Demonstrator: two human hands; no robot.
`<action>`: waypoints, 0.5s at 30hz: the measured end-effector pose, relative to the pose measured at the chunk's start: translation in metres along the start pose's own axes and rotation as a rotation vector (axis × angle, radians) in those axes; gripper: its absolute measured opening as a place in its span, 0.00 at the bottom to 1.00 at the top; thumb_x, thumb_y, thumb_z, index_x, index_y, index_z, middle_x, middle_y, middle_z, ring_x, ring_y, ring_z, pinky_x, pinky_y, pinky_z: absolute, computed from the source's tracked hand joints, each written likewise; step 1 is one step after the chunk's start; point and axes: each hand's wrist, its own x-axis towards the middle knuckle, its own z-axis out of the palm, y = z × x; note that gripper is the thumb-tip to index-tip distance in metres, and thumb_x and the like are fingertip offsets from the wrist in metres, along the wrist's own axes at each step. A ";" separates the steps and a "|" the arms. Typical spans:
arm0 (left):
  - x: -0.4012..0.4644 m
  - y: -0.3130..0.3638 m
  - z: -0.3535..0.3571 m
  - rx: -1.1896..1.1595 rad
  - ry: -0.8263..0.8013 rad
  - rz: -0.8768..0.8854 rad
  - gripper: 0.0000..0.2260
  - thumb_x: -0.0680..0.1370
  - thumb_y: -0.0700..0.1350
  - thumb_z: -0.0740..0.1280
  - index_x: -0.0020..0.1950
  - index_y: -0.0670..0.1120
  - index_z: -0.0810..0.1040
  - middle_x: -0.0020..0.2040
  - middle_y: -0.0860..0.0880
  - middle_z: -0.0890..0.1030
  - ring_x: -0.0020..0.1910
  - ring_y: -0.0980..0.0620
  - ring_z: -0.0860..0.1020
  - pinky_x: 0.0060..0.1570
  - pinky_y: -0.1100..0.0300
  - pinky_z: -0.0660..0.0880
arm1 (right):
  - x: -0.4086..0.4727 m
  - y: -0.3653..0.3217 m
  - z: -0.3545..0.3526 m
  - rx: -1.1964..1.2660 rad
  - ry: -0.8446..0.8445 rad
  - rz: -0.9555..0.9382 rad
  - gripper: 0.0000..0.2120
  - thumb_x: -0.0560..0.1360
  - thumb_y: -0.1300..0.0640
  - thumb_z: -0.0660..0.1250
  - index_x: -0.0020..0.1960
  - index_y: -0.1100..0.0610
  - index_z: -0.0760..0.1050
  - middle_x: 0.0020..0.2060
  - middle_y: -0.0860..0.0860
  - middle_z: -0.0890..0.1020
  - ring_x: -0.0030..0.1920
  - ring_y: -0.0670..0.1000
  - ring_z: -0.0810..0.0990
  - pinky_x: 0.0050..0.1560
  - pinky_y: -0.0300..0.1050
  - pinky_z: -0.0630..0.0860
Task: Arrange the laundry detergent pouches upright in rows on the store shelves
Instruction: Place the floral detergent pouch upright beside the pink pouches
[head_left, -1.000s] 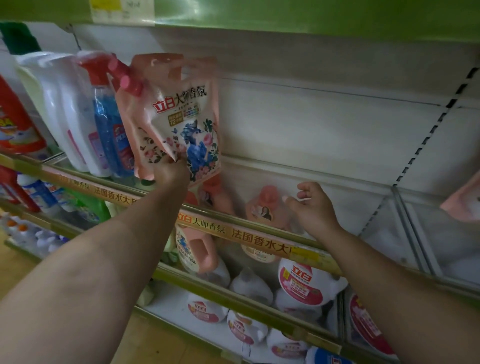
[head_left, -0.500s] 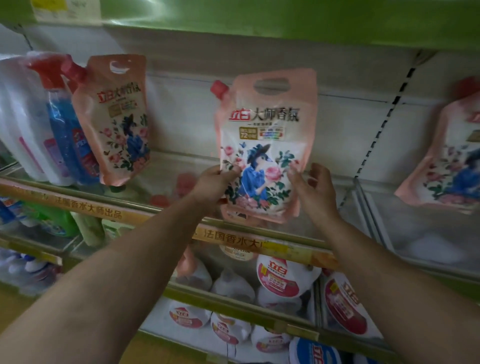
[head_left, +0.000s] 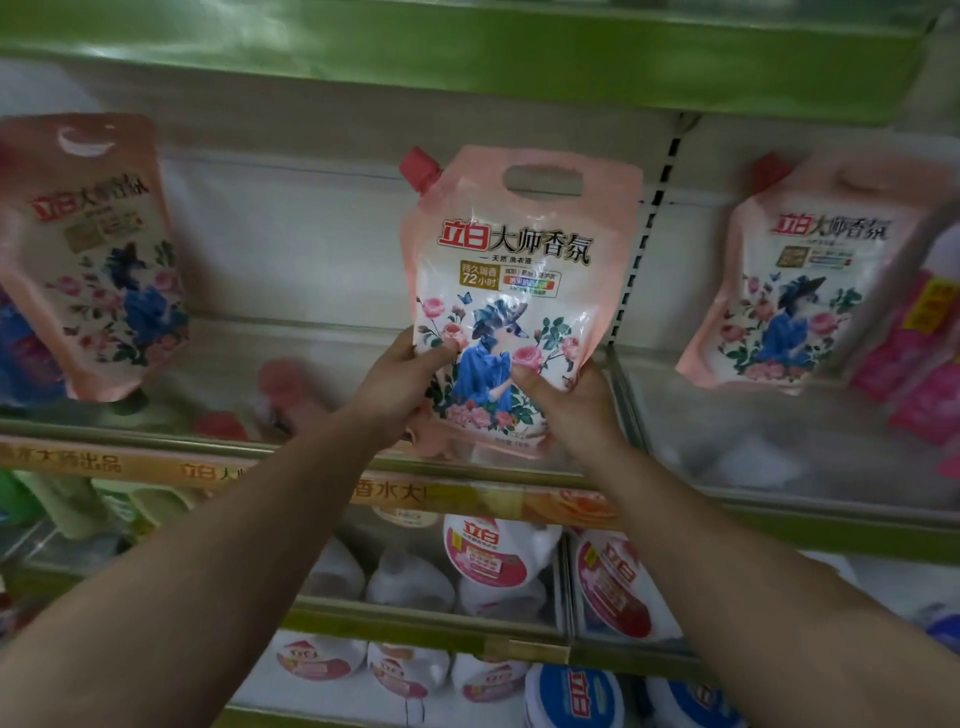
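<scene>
Left hand (head_left: 402, 382) & right hand (head_left: 563, 402) each grip the lower corners of the center pouch (head_left: 519, 291), held upright just above the shelf rail (head_left: 156, 462). Behind, 2 more pouches stand: left pouch (head_left: 91, 254), right pouch (head_left: 810, 270).

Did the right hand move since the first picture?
Yes. The right hand left the shelf's front rail and rose to grip the middle pouch.
</scene>
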 end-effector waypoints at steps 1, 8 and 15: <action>0.000 0.000 0.002 0.010 -0.005 0.012 0.10 0.77 0.47 0.67 0.58 0.53 0.74 0.43 0.54 0.84 0.33 0.59 0.82 0.24 0.67 0.74 | 0.001 0.000 -0.002 0.005 0.006 0.003 0.12 0.68 0.50 0.75 0.47 0.45 0.74 0.40 0.37 0.80 0.35 0.30 0.78 0.29 0.24 0.71; -0.007 -0.007 0.009 0.031 -0.138 0.055 0.31 0.66 0.55 0.73 0.67 0.56 0.66 0.51 0.52 0.82 0.43 0.55 0.84 0.31 0.62 0.79 | 0.005 -0.001 -0.020 0.044 0.024 -0.017 0.10 0.70 0.52 0.74 0.45 0.46 0.72 0.43 0.41 0.80 0.44 0.39 0.78 0.39 0.33 0.73; 0.001 -0.015 0.045 0.237 -0.139 0.006 0.30 0.65 0.43 0.78 0.62 0.51 0.67 0.49 0.53 0.83 0.49 0.50 0.83 0.38 0.59 0.81 | 0.010 0.002 -0.050 0.112 0.053 -0.029 0.08 0.69 0.53 0.75 0.45 0.50 0.77 0.38 0.40 0.82 0.36 0.35 0.81 0.31 0.27 0.73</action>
